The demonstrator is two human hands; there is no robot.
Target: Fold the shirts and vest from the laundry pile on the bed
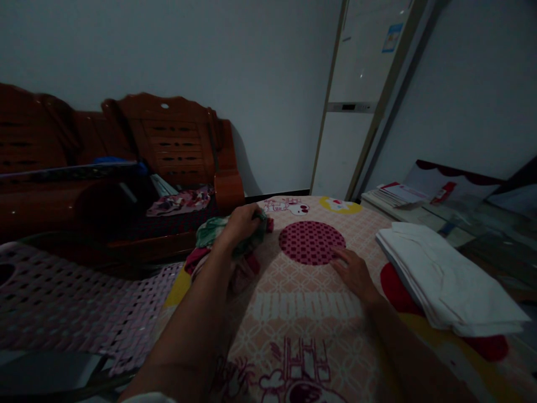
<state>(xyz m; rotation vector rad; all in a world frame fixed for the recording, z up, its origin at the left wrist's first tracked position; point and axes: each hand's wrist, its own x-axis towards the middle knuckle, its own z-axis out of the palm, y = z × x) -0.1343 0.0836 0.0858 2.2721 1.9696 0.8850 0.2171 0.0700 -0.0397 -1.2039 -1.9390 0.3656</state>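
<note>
My left hand (242,222) is closed on a bunched green and pink patterned cloth (218,235) at the far left edge of a table draped in a pink patterned cover (302,313). My right hand (354,272) lies flat on the cover with fingers stretched out, just beside a dark red checked circle (311,242) printed on it. A folded stack of white cloth (444,280) lies to the right of my right hand, apart from it.
A carved wooden sofa (168,140) with crumpled fabric (178,202) on its seat stands behind the table. A pink woven plastic chair (62,296) is at the left. A tall white appliance (361,95) stands in the corner. Papers and booklets (398,195) lie on a glass surface at right.
</note>
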